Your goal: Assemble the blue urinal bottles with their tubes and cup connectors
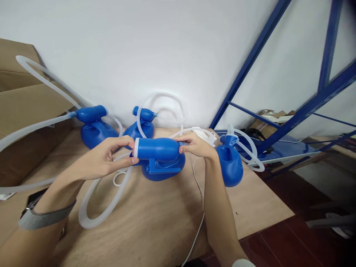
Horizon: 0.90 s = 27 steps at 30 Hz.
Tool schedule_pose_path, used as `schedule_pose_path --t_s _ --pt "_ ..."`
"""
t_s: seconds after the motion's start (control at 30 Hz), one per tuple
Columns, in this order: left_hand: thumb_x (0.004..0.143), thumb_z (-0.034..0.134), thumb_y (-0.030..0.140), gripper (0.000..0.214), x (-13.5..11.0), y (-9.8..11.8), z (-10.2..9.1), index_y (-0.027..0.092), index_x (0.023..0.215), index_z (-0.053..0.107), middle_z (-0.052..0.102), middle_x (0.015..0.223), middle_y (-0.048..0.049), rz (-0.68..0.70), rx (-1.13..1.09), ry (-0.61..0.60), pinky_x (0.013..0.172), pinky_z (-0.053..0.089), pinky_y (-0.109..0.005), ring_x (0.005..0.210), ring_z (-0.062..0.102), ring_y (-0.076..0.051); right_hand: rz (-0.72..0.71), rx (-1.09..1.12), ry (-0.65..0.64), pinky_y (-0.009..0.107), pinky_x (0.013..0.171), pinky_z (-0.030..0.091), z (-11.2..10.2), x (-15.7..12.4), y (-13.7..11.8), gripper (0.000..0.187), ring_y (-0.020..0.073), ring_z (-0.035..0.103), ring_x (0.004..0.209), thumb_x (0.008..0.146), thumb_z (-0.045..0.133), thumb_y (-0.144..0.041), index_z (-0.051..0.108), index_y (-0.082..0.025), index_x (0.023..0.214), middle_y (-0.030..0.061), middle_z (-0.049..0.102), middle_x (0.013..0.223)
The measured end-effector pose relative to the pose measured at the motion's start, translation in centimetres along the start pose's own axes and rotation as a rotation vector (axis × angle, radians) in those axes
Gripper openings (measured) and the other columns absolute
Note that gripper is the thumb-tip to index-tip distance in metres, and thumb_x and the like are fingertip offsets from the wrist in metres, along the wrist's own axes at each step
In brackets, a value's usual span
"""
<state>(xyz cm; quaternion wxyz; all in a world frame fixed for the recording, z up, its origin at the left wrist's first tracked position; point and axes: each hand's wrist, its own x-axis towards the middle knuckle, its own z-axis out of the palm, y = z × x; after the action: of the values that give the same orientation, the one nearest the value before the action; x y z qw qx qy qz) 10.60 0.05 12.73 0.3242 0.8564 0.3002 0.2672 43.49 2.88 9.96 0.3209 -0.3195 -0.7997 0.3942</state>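
Observation:
Between my hands lies a blue plastic urinal cup [158,149], held level, with a white ring [136,147] around its wide left end. My left hand [97,158] is closed on that ringed end, thumb below and fingers above. At the narrow right end, my right hand [198,144] pinches the cup near where the tubing joins. Just behind and below it is a blue urinal bottle [164,173] with a flat strap-like blue part in front; whether cup and bottle touch is hidden. Clear white tubing [109,209] loops on the table below my left hand.
Two more blue bottles with cups and tubing, one at left [97,135] and one by the wall [146,128], stand behind. Another bottle [230,168] is at right. A cardboard box [25,111], a blue metal rack [250,55] and a thin white cord [198,230] flank the wooden table [258,207].

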Motion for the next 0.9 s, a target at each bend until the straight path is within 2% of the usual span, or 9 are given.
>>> schedule_pose_path --t_s 0.13,0.27,0.4,0.5,0.6,0.7,0.8,0.9 --pt "0.095 0.064 0.038 0.02 0.0 0.2 0.1 0.02 0.086 0.065 0.064 0.088 0.0006 0.027 0.024 -0.047 0.078 0.044 -0.027 0.085 0.056 -0.017 -0.014 0.012 -0.028 0.039 0.097 0.06 -0.2 -0.2 0.1 0.063 0.0305 0.074 0.113 0.075 0.084 -0.068 0.083 -0.024 0.119 0.0077 0.082 0.117" --pt "0.096 0.064 0.031 0.015 0.0 0.1 0.1 0.019 0.087 0.066 0.061 0.087 0.0019 0.07 -0.017 -0.085 0.078 0.039 -0.026 0.085 0.052 -0.015 0.01 0.07 -0.036 0.043 0.104 0.057 -0.4 -0.5 0.1 0.067 0.0326 0.071 0.121 0.07 0.088 -0.068 0.082 -0.024 0.12 0.01 0.08 0.122" --pt "0.094 0.066 0.026 0.012 -0.3 -0.4 0.1 0.02 0.085 0.063 0.057 0.087 0.0024 0.121 -0.093 -0.102 0.077 0.04 -0.025 0.082 0.052 -0.014 0.037 0.099 -0.052 0.042 0.105 0.057 -0.7 -0.8 0.3 0.067 0.0326 0.073 0.119 0.068 0.088 -0.07 0.084 -0.023 0.116 0.0104 0.082 0.116" --pt "0.094 0.065 0.025 0.009 -0.5 -0.2 0.0 0.02 0.086 0.063 0.06 0.091 0.0013 0.164 -0.089 -0.093 0.078 0.043 -0.024 0.085 0.056 -0.014 0.043 0.099 -0.051 0.041 0.105 0.057 -1.1 -1.1 0.4 0.067 0.032 0.075 0.115 0.067 0.087 -0.072 0.085 -0.022 0.112 0.0105 0.083 0.11" --pt "0.096 0.064 0.023 0.01 -0.6 0.3 -0.2 0.021 0.087 0.064 0.062 0.088 0.0025 0.195 0.007 -0.126 0.073 0.044 -0.022 0.078 0.056 -0.012 0.036 0.078 -0.056 0.041 0.107 0.056 -1.3 -1.3 0.2 0.068 0.0319 0.074 0.116 0.067 0.088 -0.071 0.085 -0.022 0.113 0.0104 0.083 0.112" --pt "0.095 0.065 0.022 0.009 -0.6 0.3 -0.5 0.022 0.086 0.064 0.063 0.085 0.0031 0.223 -0.007 -0.148 0.068 0.044 -0.022 0.074 0.056 -0.012 0.029 0.074 -0.092 0.042 0.108 0.055 -1.2 -1.4 -0.1 0.069 0.0325 0.073 0.118 0.068 0.087 -0.071 0.084 -0.021 0.115 0.0111 0.082 0.114" --pt "0.095 0.067 0.025 0.01 -0.5 -0.6 -0.5 0.022 0.085 0.064 0.062 0.081 0.0024 0.191 -0.098 -0.09 0.069 0.045 -0.024 0.073 0.056 -0.013 0.026 0.066 -0.06 0.042 0.105 0.056 -0.9 -1.1 -0.1 0.068 0.0323 0.072 0.119 0.072 0.084 -0.072 0.084 -0.021 0.117 0.0102 0.082 0.114" --pt "0.094 0.069 0.032 0.017 -0.6 -1.3 -0.5 0.021 0.082 0.064 0.06 0.076 0.0013 0.102 -0.21 -0.051 0.065 0.044 -0.025 0.07 0.055 -0.015 0.005 0.075 -0.039 0.041 0.102 0.057 -0.4 -0.6 0.1 0.066 0.0309 0.072 0.116 0.073 0.083 -0.073 0.084 -0.022 0.116 0.008 0.082 0.111"
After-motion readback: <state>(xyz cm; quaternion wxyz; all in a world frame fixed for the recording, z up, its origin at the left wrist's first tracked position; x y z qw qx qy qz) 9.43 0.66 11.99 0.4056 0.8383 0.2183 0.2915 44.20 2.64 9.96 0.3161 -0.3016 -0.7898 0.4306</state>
